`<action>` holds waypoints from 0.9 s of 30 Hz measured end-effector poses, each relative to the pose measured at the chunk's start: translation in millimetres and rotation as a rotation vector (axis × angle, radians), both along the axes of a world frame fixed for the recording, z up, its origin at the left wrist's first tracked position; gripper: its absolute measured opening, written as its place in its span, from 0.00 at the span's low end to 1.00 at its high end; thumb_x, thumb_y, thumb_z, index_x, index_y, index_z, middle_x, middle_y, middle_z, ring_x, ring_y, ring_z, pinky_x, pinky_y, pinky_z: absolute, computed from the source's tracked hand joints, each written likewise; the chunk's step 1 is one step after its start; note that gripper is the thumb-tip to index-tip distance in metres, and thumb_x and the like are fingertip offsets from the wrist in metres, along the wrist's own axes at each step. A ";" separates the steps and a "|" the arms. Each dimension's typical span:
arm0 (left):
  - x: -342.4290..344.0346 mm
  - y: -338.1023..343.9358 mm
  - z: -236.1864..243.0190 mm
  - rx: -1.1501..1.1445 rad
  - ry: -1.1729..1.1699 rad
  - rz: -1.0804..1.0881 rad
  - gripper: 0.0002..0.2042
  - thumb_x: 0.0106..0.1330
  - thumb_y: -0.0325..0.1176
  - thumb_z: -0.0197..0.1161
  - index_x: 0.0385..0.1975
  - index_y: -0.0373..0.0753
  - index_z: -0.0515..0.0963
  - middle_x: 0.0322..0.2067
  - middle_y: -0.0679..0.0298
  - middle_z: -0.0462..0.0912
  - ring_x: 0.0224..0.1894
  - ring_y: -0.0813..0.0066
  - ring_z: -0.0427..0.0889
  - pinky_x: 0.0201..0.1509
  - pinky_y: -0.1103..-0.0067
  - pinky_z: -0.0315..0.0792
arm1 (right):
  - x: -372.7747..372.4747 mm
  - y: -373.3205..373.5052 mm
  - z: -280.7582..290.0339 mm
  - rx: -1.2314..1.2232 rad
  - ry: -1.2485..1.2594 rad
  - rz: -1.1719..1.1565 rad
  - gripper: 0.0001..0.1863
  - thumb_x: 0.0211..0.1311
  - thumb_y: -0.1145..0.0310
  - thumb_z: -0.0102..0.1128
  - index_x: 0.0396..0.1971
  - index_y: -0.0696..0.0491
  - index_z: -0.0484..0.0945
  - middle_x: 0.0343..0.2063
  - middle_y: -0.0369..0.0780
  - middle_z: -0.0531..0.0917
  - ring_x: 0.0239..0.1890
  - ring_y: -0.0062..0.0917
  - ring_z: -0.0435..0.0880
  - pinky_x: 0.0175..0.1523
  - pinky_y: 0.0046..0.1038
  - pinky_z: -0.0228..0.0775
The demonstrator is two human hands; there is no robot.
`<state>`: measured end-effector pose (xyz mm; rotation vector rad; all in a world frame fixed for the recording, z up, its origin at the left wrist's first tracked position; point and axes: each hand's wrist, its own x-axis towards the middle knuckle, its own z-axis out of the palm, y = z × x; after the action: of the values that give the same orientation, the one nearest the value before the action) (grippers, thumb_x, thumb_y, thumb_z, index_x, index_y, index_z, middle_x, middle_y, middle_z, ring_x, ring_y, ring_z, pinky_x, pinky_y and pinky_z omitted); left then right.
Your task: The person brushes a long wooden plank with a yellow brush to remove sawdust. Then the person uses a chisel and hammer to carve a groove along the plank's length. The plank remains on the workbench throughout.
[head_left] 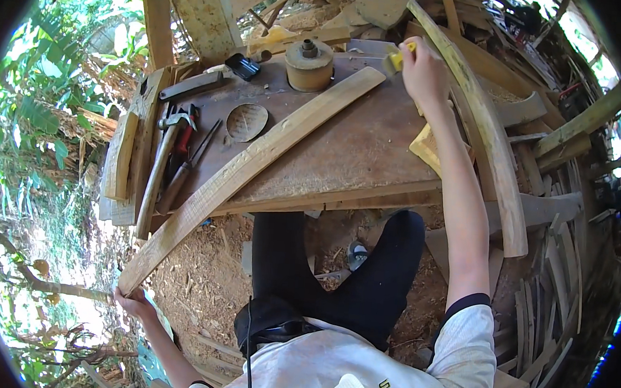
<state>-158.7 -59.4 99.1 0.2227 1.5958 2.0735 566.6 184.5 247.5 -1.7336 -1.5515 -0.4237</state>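
Okay, fingers first: your left hand [131,304] has its fingers on the near end of the plank [255,162], seemingly curled around it; grip firmness I can't judge. Your right hand [425,69] is closed on a small yellow tool [395,59], maybe a tape measure, just beside the plank's far end. Most of the tool is behind your fingers, so can't confirm.

Plank runs diagonally over the counter [348,157], far end on the top, near end sticking out past the front left edge. Main risk: that overhang. If your left fingers slip or push down, the plank could pivot on the edge and lift at the tool, spoiling alignment there. Rough edge could also splinter your fingers.

Sideways swing is next. Toward the left it could hit the round disc [246,122], the capped cylindrical pot [309,69] or the screwdriver [205,143]. Claw hammer [162,156] lies near the overhang, handle past the edge; a knock could drop it.

Right side: your forearm is close to the curved pole [481,137]. Pull that elbow out and you could bump it.
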 end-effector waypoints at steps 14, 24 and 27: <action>2.3 -11.7 -22.8 0.019 0.019 -0.064 0.17 0.79 0.51 0.52 0.45 0.44 0.77 0.26 0.71 0.75 0.22 0.84 0.67 0.24 0.83 0.61 | -44.1 -25.7 14.7 -0.254 0.292 0.478 0.13 0.78 0.59 0.54 0.44 0.52 0.80 0.32 0.42 0.87 0.34 0.33 0.88 0.39 0.35 0.78; 21.7 -27.1 -38.1 0.063 0.151 -0.361 0.16 0.81 0.49 0.50 0.46 0.43 0.75 0.28 0.71 0.73 0.25 0.83 0.67 0.28 0.83 0.63 | -65.4 -49.6 27.8 -0.147 0.122 0.449 0.12 0.77 0.59 0.56 0.42 0.53 0.81 0.34 0.40 0.87 0.34 0.29 0.87 0.42 0.32 0.79; 43.9 -17.5 -34.6 0.027 0.129 -0.285 0.15 0.82 0.48 0.50 0.43 0.43 0.73 0.26 0.72 0.69 0.25 0.83 0.64 0.29 0.81 0.60 | -71.6 -45.4 -1.4 -0.102 -0.102 0.551 0.13 0.77 0.58 0.57 0.44 0.53 0.81 0.33 0.40 0.87 0.32 0.28 0.84 0.40 0.31 0.76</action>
<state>-114.8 -76.9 64.5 0.5689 1.5102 1.8926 495.1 139.1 246.2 -1.2907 -2.0647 -0.1549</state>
